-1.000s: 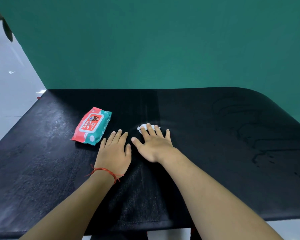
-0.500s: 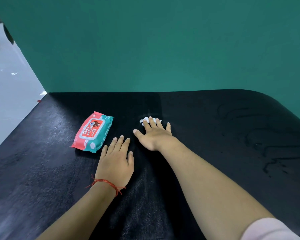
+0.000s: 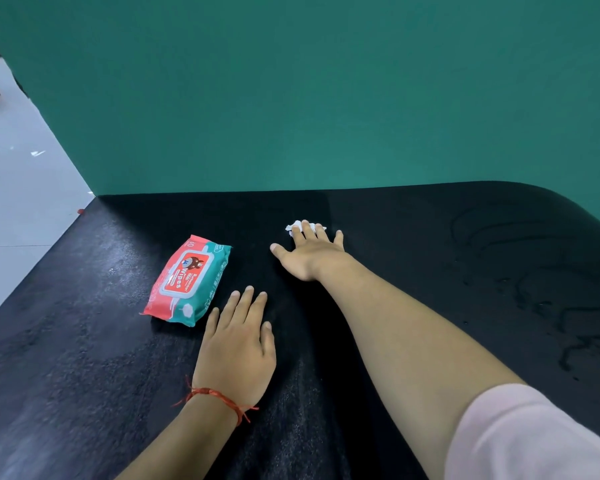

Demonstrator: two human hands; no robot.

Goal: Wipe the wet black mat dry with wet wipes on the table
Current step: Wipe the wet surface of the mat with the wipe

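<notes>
The black mat [image 3: 84, 358] covers the whole table. My right hand [image 3: 309, 254] reaches toward the far side, its straight fingers pressing a crumpled white wipe [image 3: 297, 226] flat onto the mat; only the wipe's edge shows past the fingertips. My left hand [image 3: 236, 344], with a red string at the wrist, rests flat on the mat nearer to me, just right of the red and teal wipes pack [image 3: 187, 280]. Wet streaks and droplets [image 3: 541, 306] shine on the mat's right part.
A green wall [image 3: 326, 98] stands right behind the mat's far edge. Pale tiled floor [image 3: 21, 188] shows past the table's left edge. The mat's far right corner is rounded.
My right hand has slid the wipe away from me toward the far edge. My left hand has stayed flat beside the pack. The view has tilted and moved closer.
</notes>
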